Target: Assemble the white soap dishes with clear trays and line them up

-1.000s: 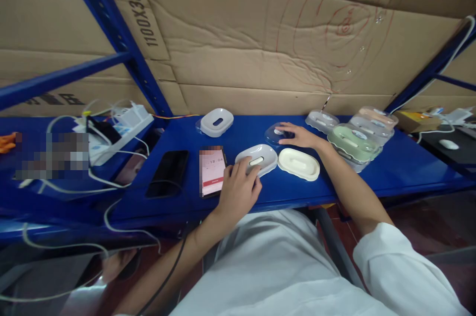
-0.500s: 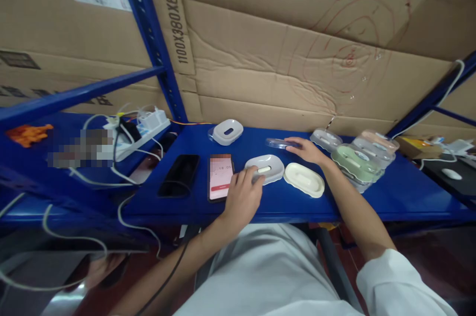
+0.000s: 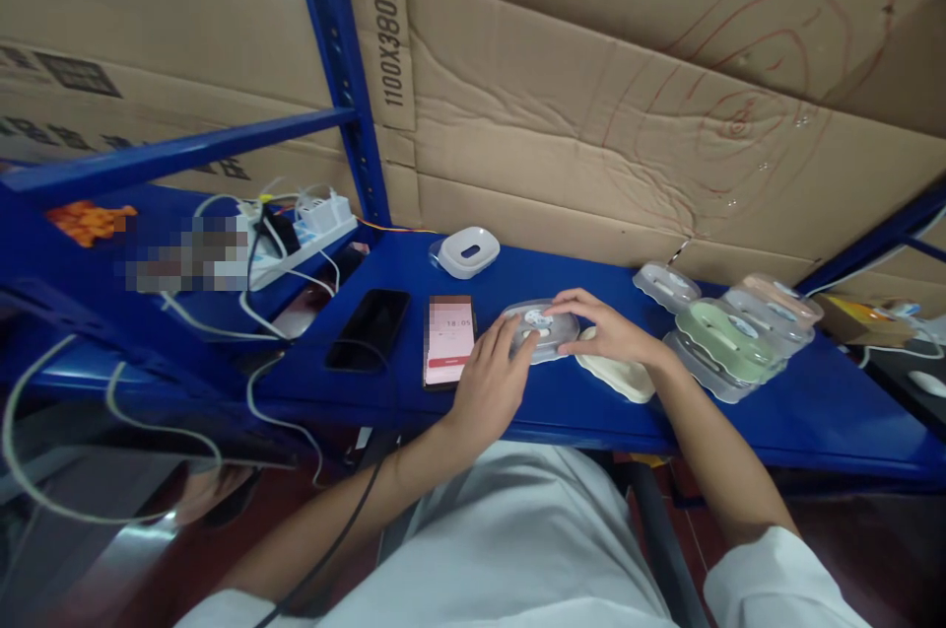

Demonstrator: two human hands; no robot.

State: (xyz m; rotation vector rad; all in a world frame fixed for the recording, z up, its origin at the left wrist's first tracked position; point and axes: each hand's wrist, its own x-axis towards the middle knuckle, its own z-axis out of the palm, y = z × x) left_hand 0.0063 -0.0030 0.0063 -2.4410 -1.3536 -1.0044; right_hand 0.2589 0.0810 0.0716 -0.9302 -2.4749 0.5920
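Compared with half a second ago, the clear lid [image 3: 548,311] has come from beyond the gray dish [image 3: 548,355] to lie over it, brought by the right hand [image 3: 600,330]. Both sit directly between the two hands, on a blue table [image 3: 566,275]. Thumb and fingers of the right hand hold the lid's right end. Fingers of the left hand [image 3: 486,380] bend over the left end; whether they grip or only rest, I cannot tell. Partly under the right hand is a cream tray [image 3: 627,382]. Just left of the left hand lies a lit phone [image 3: 449,347], then a dark phone [image 3: 368,330]. Beyond the left hand is a pale slotted piece [image 3: 473,263]. To the right of the right hand are stacked boxes, a green box [image 3: 720,337] among them. Behind everything stands a cardboard wall [image 3: 517,135].
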